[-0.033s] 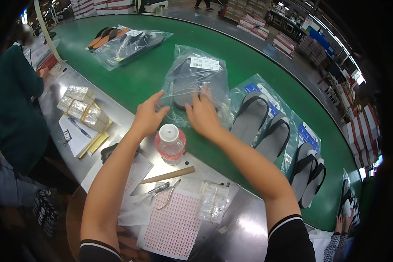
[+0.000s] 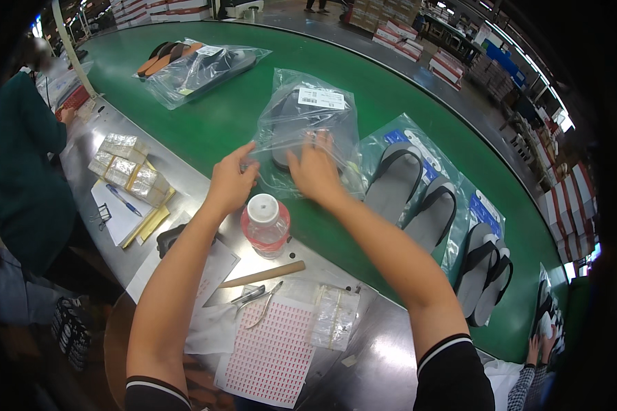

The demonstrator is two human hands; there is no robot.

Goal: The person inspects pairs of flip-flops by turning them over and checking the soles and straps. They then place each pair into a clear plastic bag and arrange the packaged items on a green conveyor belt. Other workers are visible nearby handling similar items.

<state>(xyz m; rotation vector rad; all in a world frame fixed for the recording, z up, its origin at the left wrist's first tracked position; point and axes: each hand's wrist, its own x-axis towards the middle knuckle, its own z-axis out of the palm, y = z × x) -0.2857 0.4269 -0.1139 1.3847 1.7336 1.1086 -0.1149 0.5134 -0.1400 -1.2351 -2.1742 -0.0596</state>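
Observation:
In front of me lies a clear plastic bag (image 2: pixel 346 130) with dark flip-flops (image 2: pixel 288 123) inside and a white label on its upper side. My left hand (image 2: pixel 232 179) is at the bag's left edge, its thumb and fingers drawn together on the loose plastic. My right hand (image 2: pixel 315 168) rests on the bag's near part, fingers stretched out over the plastic. A bottle with a white cap (image 2: pixel 263 209) stands just below my left hand. Right of the bag, grey flip-flops with black straps (image 2: pixel 396 178) lie on clear plastic bags.
The green belt (image 2: pixel 240 120) also carries bagged flip-flops (image 2: pixel 216 68) at the far left. On the metal table lie a wooden stick (image 2: pixel 264 274), nippers (image 2: pixel 265 307), a sticker sheet (image 2: pixel 271 353) and banded packets (image 2: pixel 127 168). A person in green (image 2: pixel 27 164) stands left; another's hands (image 2: pixel 541 346) show lower right.
My left thumb and fingers have come closer together at the bag's edge. My right hand has shifted slightly left on the bag.

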